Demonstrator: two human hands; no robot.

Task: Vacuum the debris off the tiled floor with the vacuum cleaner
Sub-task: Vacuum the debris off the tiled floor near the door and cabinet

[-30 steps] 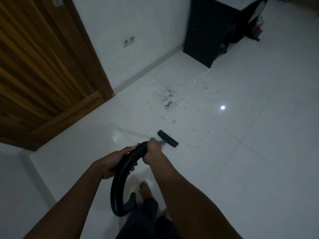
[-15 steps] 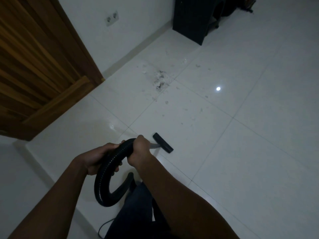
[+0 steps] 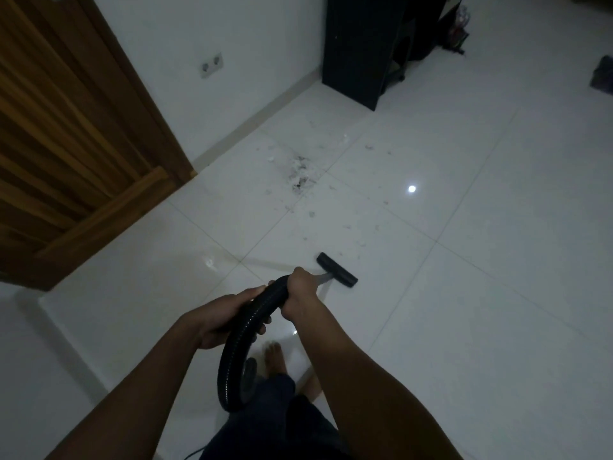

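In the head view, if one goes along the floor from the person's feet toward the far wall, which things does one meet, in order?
In order: foot → nozzle → debris pile → cabinet. The hose, held by the left hand and right hand, is above the floor, so I leave it out.

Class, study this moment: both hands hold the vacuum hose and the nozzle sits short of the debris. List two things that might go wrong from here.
The nozzle lies short of the debris pile; a hard push might scatter it rather than suck it up. The hose, gripped by the left hand and right hand, loops down beside the bare foot; a step forward might snag it.
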